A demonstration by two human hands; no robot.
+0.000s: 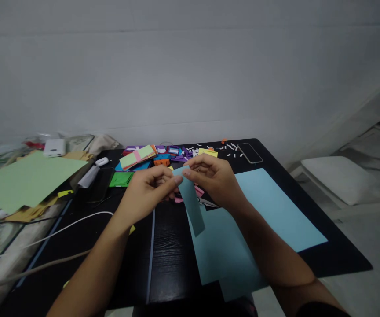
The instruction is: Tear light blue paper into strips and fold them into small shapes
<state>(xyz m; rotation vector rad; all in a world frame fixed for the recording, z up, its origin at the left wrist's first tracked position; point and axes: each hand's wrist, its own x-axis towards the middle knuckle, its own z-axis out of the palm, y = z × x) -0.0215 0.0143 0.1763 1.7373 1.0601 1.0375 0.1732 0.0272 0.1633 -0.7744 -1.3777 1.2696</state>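
A narrow light-blue paper strip (191,204) hangs down from my two hands above the dark table. My left hand (153,187) pinches its upper left edge between thumb and fingers. On the other side, my right hand (211,178) grips the top right corner the same way. Below and to the right lies a large light-blue paper sheet (275,209), cut away in places and partly covered by my right forearm. The blades of a pair of scissors (208,203) show under my right hand, beside some pink paper pieces (199,191).
Coloured paper strips (137,157), green paper (121,179) and small white scraps (232,147) lie along the back. A phone (250,153) rests at the back right. White cables (71,226) cross the left side, near a pale green sheet (28,176). A white stool (335,178) stands right.
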